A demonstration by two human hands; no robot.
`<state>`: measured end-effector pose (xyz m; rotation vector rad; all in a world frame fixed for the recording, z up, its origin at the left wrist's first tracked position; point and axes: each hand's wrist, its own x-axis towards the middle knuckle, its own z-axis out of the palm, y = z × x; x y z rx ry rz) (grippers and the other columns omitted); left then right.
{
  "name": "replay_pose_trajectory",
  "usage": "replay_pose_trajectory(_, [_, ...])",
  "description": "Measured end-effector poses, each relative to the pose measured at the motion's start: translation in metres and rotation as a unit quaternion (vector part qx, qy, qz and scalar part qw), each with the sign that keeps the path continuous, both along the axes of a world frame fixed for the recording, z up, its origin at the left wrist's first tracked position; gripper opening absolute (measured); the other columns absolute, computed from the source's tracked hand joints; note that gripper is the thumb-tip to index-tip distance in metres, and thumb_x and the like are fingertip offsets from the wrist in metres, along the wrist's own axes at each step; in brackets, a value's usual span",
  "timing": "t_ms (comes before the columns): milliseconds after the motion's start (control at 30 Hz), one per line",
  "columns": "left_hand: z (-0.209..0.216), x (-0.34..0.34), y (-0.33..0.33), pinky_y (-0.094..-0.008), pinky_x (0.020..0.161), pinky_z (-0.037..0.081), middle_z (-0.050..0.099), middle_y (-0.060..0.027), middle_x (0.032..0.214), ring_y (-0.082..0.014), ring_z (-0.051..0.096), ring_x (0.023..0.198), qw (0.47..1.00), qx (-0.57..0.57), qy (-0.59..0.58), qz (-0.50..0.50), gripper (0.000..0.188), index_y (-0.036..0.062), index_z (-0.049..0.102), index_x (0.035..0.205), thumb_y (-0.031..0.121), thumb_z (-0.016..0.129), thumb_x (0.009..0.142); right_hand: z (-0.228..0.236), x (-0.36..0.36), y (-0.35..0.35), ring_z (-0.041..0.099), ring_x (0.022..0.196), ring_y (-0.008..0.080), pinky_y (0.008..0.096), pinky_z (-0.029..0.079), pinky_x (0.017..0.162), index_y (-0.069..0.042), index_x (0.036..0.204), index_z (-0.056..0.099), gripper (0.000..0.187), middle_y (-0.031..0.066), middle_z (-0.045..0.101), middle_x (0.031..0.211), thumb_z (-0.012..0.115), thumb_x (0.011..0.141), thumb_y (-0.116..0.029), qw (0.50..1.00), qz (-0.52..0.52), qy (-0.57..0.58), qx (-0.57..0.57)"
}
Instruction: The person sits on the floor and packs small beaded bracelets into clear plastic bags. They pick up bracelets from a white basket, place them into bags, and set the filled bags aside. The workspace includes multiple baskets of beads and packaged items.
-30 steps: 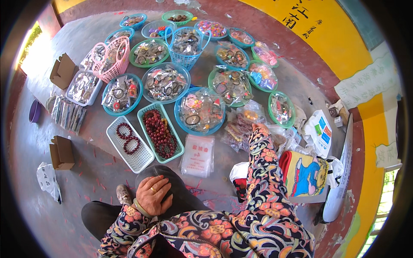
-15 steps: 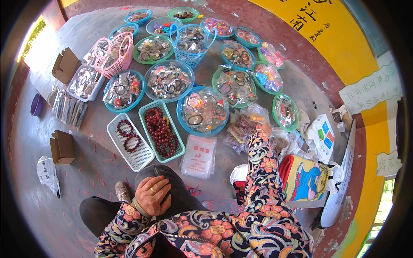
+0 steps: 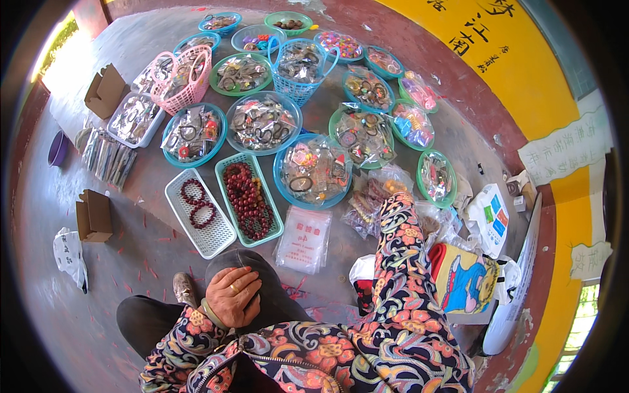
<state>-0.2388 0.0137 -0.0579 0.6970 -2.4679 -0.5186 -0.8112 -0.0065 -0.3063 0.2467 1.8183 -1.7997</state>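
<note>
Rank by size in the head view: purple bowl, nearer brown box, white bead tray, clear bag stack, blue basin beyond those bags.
Largest to smallest:
Blue basin
Clear bag stack and white bead tray, too alike to rank
Brown box
Purple bowl

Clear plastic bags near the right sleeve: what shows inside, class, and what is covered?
The clear plastic bags hold purplish, bead-like strands and yellowish pieces. The right sleeve hides part of the pile; anything under it cannot be seen.

Clear plastic bags (image 3: 362, 208) of beads, loose heap, just right of frame centre.
Crinkled, overlapping, lying low; beads inside look dull brownish-purple; right part hidden from view; can't tell if bag mouths are sealed.
</note>
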Motion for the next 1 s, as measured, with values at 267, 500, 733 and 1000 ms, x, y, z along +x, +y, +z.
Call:
replay_pose_trajectory(267, [-0.001, -0.005, -0.005, -0.0381, 0.085, 0.042, 0.061, -0.0104, 0.098, -0.0253, 0.057, 0.096, 0.999, -0.01, 0.026, -0.017, 0.03, 0.003, 0.062, 0.091, 0.01, 0.062, 0.062, -0.002, -0.03, 0.022, 0.058, 0.083, 0.0318, 0.0425, 0.051, 0.07, 0.003, 0.096, 0.055, 0.036, 0.0166, 0.057, 0.099, 0.053, 0.07, -0.022, 0.971, 0.034, 0.219, -0.094])
replay_pose_trajectory(500, [0.0, 0.004, 0.004, -0.0385, 0.085, 0.042, 0.06, -0.01, 0.098, -0.0256, 0.056, 0.096, 1.0, -0.015, 0.018, 0.0, 0.029, 0.003, 0.061, 0.091, 0.01, 0.062, 0.062, 0.082, 0.066, 0.046, 0.053, 0.101, 0.0358, 0.0478, 0.044, 0.085, 0.01, 0.113, 0.047, 0.056, 0.0207, 0.053, 0.111, 0.051, 0.067, -0.02, 0.909, 0.021, -0.105, -0.403])
replay_pose_trajectory(733, [0.002, 0.014, 0.009, -0.0377, 0.085, 0.042, 0.061, -0.0093, 0.098, -0.025, 0.056, 0.097, 0.999, -0.02, 0.045, 0.011, 0.027, 0.0037, 0.062, 0.09, 0.011, 0.063, 0.064, 0.155, 0.14, 0.039, 0.045, 0.113, 0.0375, 0.0483, 0.037, 0.096, 0.013, 0.119, 0.04, 0.063, 0.0237, 0.047, 0.121, 0.056, 0.065, -0.016, 0.851, 0.179, -0.154, -0.469])
replay_pose_trajectory(1000, [0.003, 0.037, 0.013, -0.0376, 0.087, 0.04, 0.06, -0.0096, 0.096, -0.0245, 0.055, 0.098, 0.999, 0.016, 0.044, -0.004, 0.024, 0.0036, 0.061, 0.09, 0.014, 0.063, 0.069, 0.21, 0.299, -0.03, 0.044, 0.115, 0.0387, 0.0513, 0.033, 0.099, 0.014, 0.121, 0.038, 0.068, 0.0284, 0.043, 0.123, 0.059, 0.064, -0.016, 0.796, 0.368, -0.229, -0.422])
